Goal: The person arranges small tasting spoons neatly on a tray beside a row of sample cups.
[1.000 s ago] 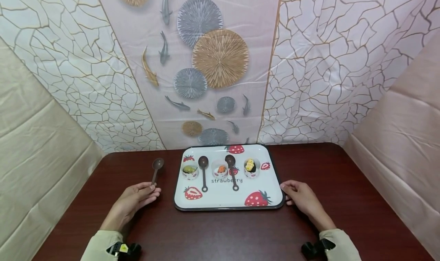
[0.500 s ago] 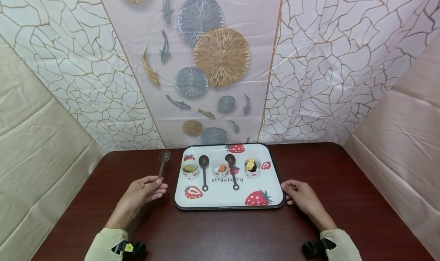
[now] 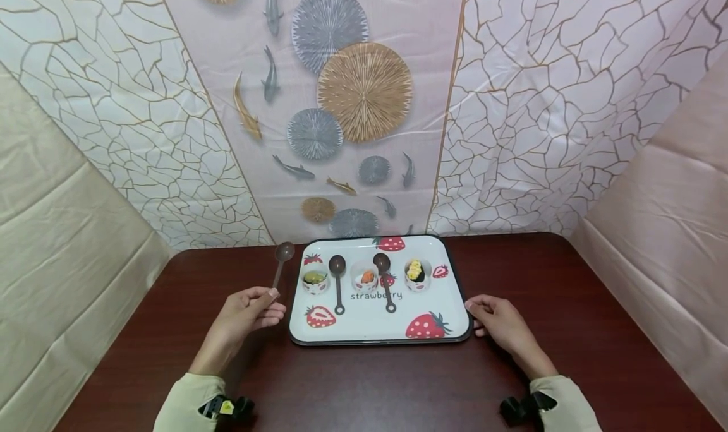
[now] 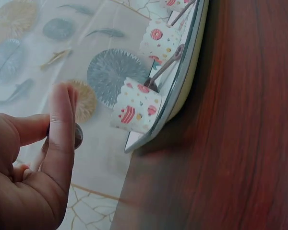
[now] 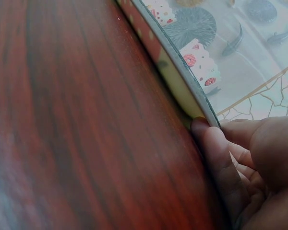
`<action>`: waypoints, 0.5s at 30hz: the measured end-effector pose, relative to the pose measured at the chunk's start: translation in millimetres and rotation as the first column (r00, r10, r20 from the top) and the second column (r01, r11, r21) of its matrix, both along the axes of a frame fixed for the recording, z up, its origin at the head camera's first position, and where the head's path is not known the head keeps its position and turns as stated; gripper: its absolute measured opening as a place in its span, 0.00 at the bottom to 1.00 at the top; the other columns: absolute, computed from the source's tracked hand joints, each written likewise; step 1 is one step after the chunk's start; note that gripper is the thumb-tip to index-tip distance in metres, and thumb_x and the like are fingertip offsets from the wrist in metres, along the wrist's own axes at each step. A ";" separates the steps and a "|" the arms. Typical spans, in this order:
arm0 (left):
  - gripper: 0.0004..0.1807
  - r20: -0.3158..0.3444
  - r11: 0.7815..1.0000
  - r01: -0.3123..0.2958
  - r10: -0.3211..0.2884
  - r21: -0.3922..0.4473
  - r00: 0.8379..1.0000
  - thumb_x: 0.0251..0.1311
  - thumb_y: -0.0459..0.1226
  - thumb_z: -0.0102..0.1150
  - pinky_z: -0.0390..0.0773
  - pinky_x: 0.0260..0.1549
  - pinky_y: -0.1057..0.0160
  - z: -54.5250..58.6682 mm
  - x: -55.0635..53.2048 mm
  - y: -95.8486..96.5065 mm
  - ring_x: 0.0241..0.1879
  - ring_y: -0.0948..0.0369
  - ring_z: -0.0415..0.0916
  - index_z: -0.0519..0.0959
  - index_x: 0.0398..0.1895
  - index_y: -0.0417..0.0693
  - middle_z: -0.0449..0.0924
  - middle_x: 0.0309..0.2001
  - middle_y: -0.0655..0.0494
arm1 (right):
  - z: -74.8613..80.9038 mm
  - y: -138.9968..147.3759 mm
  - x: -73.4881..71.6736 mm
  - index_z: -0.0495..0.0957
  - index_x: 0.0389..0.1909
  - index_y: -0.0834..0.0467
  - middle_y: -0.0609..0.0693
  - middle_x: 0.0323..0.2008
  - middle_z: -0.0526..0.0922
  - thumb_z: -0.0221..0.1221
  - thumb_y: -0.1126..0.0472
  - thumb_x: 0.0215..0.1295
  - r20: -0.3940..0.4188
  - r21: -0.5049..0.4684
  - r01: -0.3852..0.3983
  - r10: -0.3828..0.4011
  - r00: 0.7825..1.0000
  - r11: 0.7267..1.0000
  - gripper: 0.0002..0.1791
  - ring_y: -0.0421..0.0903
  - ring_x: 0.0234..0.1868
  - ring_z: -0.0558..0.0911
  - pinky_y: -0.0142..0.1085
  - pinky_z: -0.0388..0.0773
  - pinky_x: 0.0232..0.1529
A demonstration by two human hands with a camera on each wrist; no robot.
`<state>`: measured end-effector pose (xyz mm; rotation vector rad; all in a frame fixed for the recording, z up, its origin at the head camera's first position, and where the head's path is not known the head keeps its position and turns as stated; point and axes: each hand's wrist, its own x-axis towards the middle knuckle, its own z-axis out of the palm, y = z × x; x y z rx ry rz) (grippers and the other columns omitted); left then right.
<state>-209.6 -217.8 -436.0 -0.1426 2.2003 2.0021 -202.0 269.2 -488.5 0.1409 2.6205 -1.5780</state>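
My left hand (image 3: pixel 241 318) pinches a brown spoon (image 3: pixel 285 251) by its handle, just left of the tray. The spoon's bowl points away from me; in the left wrist view most of the spoon (image 4: pixel 78 136) is hidden behind the fingers. A white strawberry-print tray (image 3: pixel 364 328) with a dark rim lies on the table. Thumb and fingers of my right hand (image 3: pixel 503 324) grip its right edge, near the front corner. On the tray, two brown spoons, left (image 3: pixel 337 266) and right (image 3: pixel 382 263), lie between three small patterned paper cups.
The left cup (image 3: pixel 316 288) holds green food, the middle cup (image 3: pixel 357 285) orange food, and the right cup (image 3: pixel 418 287) yellow and dark food. The dark red table (image 3: pixel 364 388) ends at a patterned cloth (image 3: pixel 364 192) behind the tray.
My left hand has moved right and slightly away from me, bringing the pinched spoon closer to the tray's left edge. The right hand keeps its grip on the tray.
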 end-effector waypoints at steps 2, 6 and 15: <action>0.21 0.000 1.000 -0.003 0.003 -0.020 1.000 0.81 0.39 0.55 0.90 0.36 0.66 0.2 0.3 3.5 0.31 0.64 0.86 0.73 0.59 0.26 0.88 0.33 0.51 | 0.0 0.0 0.2 0.80 0.56 0.71 0.53 0.36 0.82 0.55 0.60 0.82 -0.003 0.002 -0.003 0.003 1.000 1.000 0.17 0.43 0.33 0.82 0.34 0.87 0.31; 0.20 0.003 0.998 -0.013 0.013 -0.053 1.000 0.81 0.41 0.54 0.89 0.33 0.67 1.1 1.0 10.2 0.29 0.63 0.85 0.74 0.55 0.27 0.87 0.31 0.51 | 0.6 -0.4 0.6 0.80 0.57 0.71 0.53 0.36 0.83 0.55 0.60 0.82 -0.005 0.002 -0.005 0.005 1.000 1.000 0.18 0.43 0.33 0.82 0.34 0.87 0.31; 0.20 -0.023 0.993 0.012 -0.015 -0.114 1.000 0.83 0.41 0.51 0.84 0.24 0.69 0.9 -1.2 26.3 0.23 0.64 0.80 0.76 0.46 0.27 0.84 0.25 0.53 | -0.6 -0.2 -0.5 0.80 0.57 0.72 0.53 0.35 0.82 0.55 0.60 0.82 -0.008 0.005 -0.004 0.004 1.000 1.000 0.17 0.42 0.32 0.82 0.34 0.87 0.31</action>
